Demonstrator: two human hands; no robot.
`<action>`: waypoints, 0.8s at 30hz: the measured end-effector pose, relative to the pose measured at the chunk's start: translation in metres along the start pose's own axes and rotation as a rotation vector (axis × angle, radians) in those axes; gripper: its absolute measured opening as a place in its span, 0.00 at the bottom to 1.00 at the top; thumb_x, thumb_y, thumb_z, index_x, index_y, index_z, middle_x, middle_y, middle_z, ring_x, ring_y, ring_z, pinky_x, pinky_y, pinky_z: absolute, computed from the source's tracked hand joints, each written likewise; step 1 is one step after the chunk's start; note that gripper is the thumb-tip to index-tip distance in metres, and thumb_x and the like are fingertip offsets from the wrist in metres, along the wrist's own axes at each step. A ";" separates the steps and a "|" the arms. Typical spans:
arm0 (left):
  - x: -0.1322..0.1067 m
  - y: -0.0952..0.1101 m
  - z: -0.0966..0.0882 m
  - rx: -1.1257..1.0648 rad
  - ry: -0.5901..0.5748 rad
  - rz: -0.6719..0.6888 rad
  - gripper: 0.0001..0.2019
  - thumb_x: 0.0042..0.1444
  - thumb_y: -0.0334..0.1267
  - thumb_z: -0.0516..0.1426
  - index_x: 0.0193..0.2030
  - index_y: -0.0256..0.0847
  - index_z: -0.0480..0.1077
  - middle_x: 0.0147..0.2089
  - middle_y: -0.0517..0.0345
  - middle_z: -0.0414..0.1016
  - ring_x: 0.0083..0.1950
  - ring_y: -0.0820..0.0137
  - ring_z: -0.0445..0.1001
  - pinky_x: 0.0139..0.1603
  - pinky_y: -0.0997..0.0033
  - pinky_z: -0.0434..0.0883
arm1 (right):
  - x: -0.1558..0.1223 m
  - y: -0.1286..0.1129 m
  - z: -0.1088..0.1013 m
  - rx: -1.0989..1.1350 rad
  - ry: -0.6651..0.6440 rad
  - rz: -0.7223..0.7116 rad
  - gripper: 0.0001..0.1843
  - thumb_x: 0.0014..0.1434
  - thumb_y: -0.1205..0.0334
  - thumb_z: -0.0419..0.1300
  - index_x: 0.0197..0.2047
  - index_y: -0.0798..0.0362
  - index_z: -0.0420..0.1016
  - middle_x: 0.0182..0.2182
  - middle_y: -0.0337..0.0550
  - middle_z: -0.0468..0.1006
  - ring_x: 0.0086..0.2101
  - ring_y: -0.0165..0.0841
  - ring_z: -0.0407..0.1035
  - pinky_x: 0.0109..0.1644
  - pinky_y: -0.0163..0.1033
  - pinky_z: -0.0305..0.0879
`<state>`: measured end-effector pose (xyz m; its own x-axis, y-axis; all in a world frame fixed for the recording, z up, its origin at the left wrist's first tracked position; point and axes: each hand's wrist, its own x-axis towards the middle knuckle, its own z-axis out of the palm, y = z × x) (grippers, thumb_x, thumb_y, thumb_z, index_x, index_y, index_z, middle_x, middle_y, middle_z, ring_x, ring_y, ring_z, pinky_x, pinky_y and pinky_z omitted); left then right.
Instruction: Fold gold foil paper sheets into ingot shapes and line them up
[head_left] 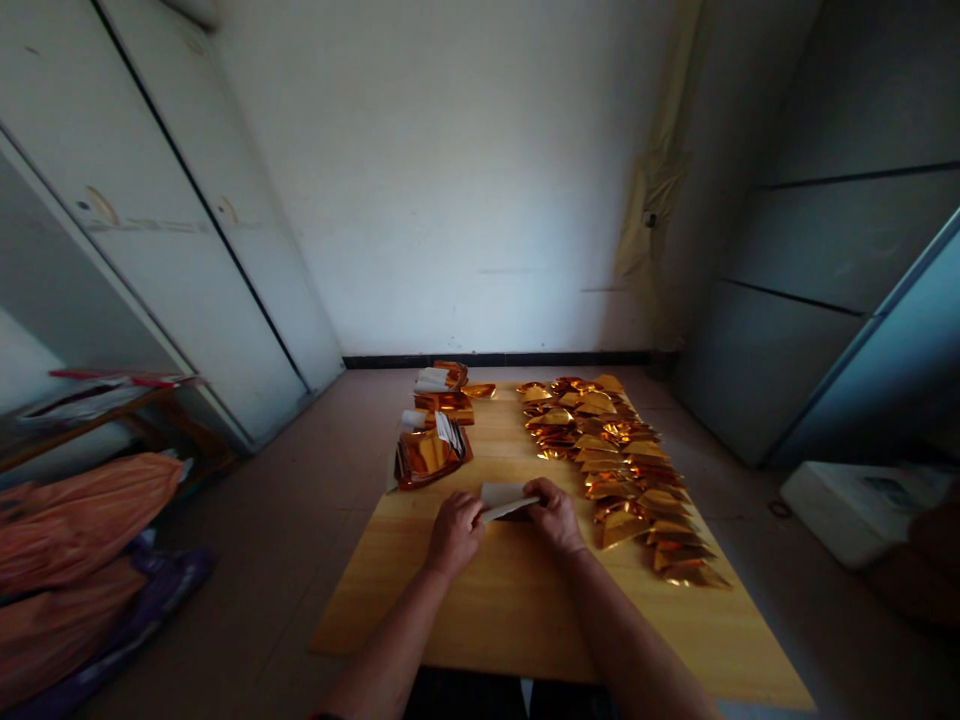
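My left hand (454, 532) and my right hand (553, 516) are both closed on a small sheet of paper (504, 497), white side up, held just above the wooden table (480, 610). The paper is partly folded between my fingers. To the left, ahead of my hands, lies a stack of gold foil sheets (429, 455). On the right a long row of several folded gold foil pieces (622, 470) runs from the far end of the table toward me.
More foil stacks (444, 392) sit at the table's far left. White cabinets (150, 230) stand on the left, orange bags (82, 520) on the floor beside them. A white box (855, 505) lies on the floor at right.
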<state>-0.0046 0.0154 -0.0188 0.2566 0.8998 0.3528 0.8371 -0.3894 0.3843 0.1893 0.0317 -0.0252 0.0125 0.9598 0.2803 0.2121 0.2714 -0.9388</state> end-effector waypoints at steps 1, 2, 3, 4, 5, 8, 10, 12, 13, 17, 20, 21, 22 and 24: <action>0.000 0.000 -0.001 -0.013 0.006 0.010 0.11 0.48 0.23 0.53 0.31 0.41 0.71 0.34 0.56 0.71 0.41 0.66 0.68 0.43 0.68 0.67 | 0.000 0.000 0.000 -0.010 -0.003 0.006 0.08 0.39 0.64 0.52 0.27 0.50 0.68 0.23 0.36 0.71 0.27 0.32 0.67 0.30 0.34 0.65; -0.001 0.001 -0.002 -0.024 0.019 0.012 0.11 0.47 0.22 0.52 0.31 0.41 0.71 0.34 0.56 0.71 0.42 0.66 0.68 0.43 0.68 0.67 | 0.000 0.000 0.000 -0.017 -0.002 0.012 0.06 0.39 0.64 0.52 0.26 0.50 0.67 0.22 0.36 0.71 0.26 0.32 0.66 0.30 0.34 0.65; -0.001 0.001 -0.003 -0.034 0.038 0.009 0.12 0.47 0.21 0.51 0.31 0.42 0.71 0.34 0.56 0.71 0.42 0.66 0.68 0.44 0.68 0.68 | 0.001 0.000 0.000 -0.021 0.000 0.016 0.05 0.39 0.64 0.52 0.24 0.50 0.67 0.22 0.36 0.70 0.26 0.32 0.66 0.29 0.34 0.65; -0.001 0.002 -0.004 -0.045 0.060 0.007 0.13 0.47 0.21 0.51 0.31 0.42 0.71 0.35 0.56 0.71 0.43 0.67 0.69 0.45 0.68 0.68 | 0.001 0.000 0.000 -0.023 0.003 0.014 0.05 0.39 0.64 0.52 0.24 0.50 0.66 0.21 0.36 0.70 0.26 0.32 0.66 0.29 0.34 0.64; -0.002 0.002 -0.005 -0.058 0.081 0.006 0.14 0.47 0.21 0.50 0.32 0.42 0.71 0.37 0.56 0.71 0.44 0.67 0.69 0.46 0.68 0.69 | 0.001 -0.001 -0.001 -0.025 0.005 0.004 0.05 0.39 0.64 0.52 0.24 0.50 0.66 0.21 0.36 0.71 0.25 0.32 0.66 0.29 0.34 0.64; -0.004 0.003 -0.004 -0.099 0.117 0.017 0.16 0.47 0.20 0.48 0.35 0.43 0.70 0.42 0.57 0.72 0.47 0.69 0.71 0.48 0.71 0.69 | -0.001 -0.004 -0.002 -0.026 -0.008 -0.066 0.08 0.38 0.65 0.50 0.26 0.50 0.65 0.24 0.37 0.73 0.28 0.32 0.67 0.32 0.34 0.65; -0.005 0.003 -0.002 -0.117 0.135 0.038 0.18 0.47 0.19 0.46 0.37 0.43 0.69 0.43 0.56 0.73 0.47 0.70 0.72 0.49 0.72 0.70 | -0.004 -0.008 -0.002 -0.030 -0.038 -0.128 0.10 0.37 0.67 0.48 0.27 0.50 0.64 0.27 0.38 0.74 0.31 0.33 0.69 0.36 0.34 0.66; -0.006 0.001 0.001 -0.129 0.166 0.061 0.19 0.46 0.18 0.45 0.37 0.42 0.68 0.44 0.56 0.74 0.48 0.70 0.73 0.50 0.71 0.70 | -0.007 -0.010 0.000 -0.047 -0.069 -0.175 0.12 0.37 0.68 0.47 0.29 0.50 0.62 0.30 0.39 0.75 0.33 0.32 0.70 0.38 0.34 0.66; -0.007 0.000 0.003 -0.134 0.184 0.072 0.19 0.46 0.18 0.45 0.37 0.42 0.67 0.45 0.55 0.74 0.48 0.70 0.73 0.50 0.71 0.70 | -0.007 -0.011 0.000 -0.065 -0.073 -0.191 0.12 0.37 0.68 0.47 0.29 0.50 0.62 0.31 0.39 0.76 0.34 0.32 0.70 0.38 0.34 0.66; -0.007 -0.004 0.008 -0.145 0.229 0.139 0.16 0.48 0.19 0.46 0.36 0.41 0.66 0.50 0.52 0.73 0.51 0.69 0.72 0.52 0.68 0.71 | -0.008 -0.007 0.003 -0.173 -0.028 -0.257 0.12 0.38 0.69 0.49 0.31 0.50 0.63 0.31 0.40 0.76 0.33 0.33 0.71 0.38 0.34 0.67; -0.006 -0.005 0.009 -0.147 0.235 0.173 0.14 0.49 0.20 0.48 0.37 0.41 0.66 0.52 0.50 0.72 0.53 0.67 0.72 0.53 0.66 0.72 | -0.007 -0.001 0.003 -0.241 -0.014 -0.310 0.17 0.39 0.71 0.49 0.35 0.51 0.67 0.32 0.41 0.76 0.34 0.34 0.71 0.39 0.35 0.68; -0.006 -0.005 0.009 -0.147 0.234 0.173 0.14 0.49 0.21 0.49 0.38 0.41 0.66 0.53 0.49 0.72 0.54 0.67 0.71 0.53 0.65 0.72 | -0.007 0.001 0.003 -0.256 -0.020 -0.327 0.19 0.38 0.71 0.49 0.36 0.51 0.68 0.32 0.41 0.76 0.34 0.34 0.71 0.40 0.36 0.68; -0.006 -0.005 0.009 -0.144 0.231 0.170 0.16 0.48 0.20 0.49 0.41 0.41 0.66 0.53 0.50 0.71 0.55 0.66 0.70 0.55 0.64 0.71 | -0.006 0.003 0.002 -0.269 -0.031 -0.343 0.21 0.37 0.72 0.49 0.37 0.51 0.68 0.33 0.42 0.76 0.36 0.34 0.71 0.41 0.36 0.68; -0.005 -0.004 0.009 -0.130 0.208 0.158 0.22 0.46 0.18 0.48 0.46 0.42 0.67 0.56 0.51 0.69 0.59 0.66 0.67 0.59 0.62 0.69 | -0.005 0.008 0.001 -0.294 -0.045 -0.364 0.24 0.34 0.73 0.48 0.38 0.51 0.69 0.36 0.43 0.77 0.38 0.35 0.71 0.44 0.37 0.68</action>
<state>-0.0052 0.0141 -0.0302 0.2635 0.7715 0.5790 0.7219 -0.5559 0.4122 0.1896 0.0289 -0.0341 -0.1555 0.8097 0.5658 0.4629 0.5658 -0.6824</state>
